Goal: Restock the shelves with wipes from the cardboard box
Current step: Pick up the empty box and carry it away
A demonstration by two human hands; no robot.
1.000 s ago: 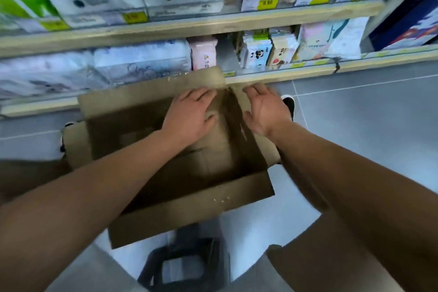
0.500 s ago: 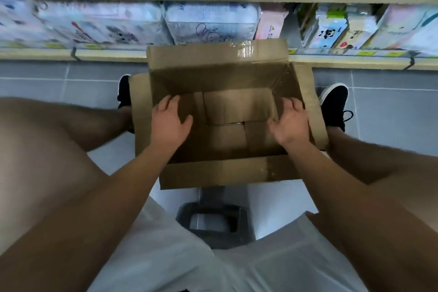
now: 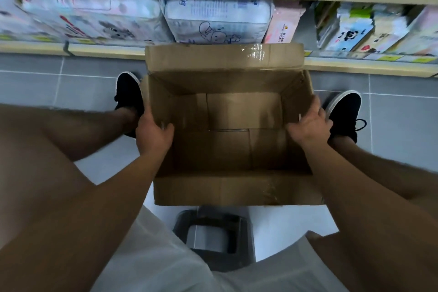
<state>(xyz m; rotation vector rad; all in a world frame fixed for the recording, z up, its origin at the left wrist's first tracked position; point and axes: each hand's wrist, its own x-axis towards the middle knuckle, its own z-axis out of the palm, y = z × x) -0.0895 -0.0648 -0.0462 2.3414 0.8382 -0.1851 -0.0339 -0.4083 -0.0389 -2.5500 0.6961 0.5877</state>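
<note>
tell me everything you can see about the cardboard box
The cardboard box is plain brown corrugated card, open at the top, with nothing visible inside; only its folded bottom flaps show. The far flap stands up with shiny clear tape on it; the near flap folds outward toward the person. It sits between the knees, before the lower shelf. The left hand grips its left wall, the right hand its right wall.
</note>
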